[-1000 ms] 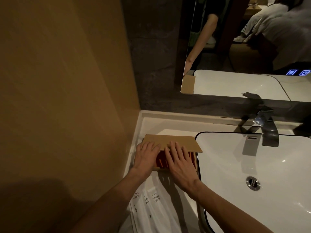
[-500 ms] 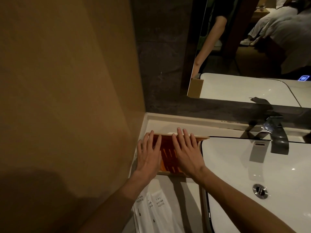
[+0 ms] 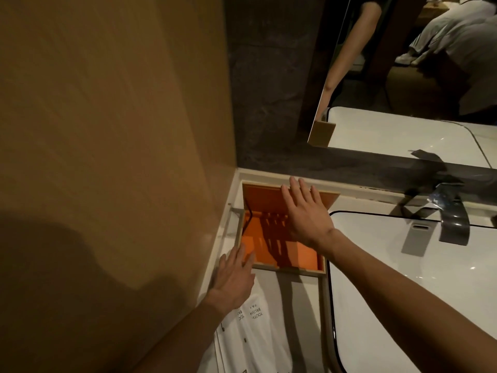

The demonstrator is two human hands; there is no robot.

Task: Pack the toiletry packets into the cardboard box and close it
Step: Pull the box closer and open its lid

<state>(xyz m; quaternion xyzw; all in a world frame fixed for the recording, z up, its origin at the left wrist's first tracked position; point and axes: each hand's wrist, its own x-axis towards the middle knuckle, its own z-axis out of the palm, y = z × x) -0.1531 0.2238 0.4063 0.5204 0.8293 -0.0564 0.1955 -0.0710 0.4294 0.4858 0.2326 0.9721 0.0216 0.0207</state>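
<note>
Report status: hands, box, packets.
Right hand open, flat on raised lid. Left hand open at box front corner. Box open, interior empty. Toothbrush packets outside, unpacked.

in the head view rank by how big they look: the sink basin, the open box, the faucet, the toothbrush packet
1. sink basin
2. open box
3. Toothbrush packet is partly under the left hand and cut off by the frame, so unsure against the box
4. faucet
</note>
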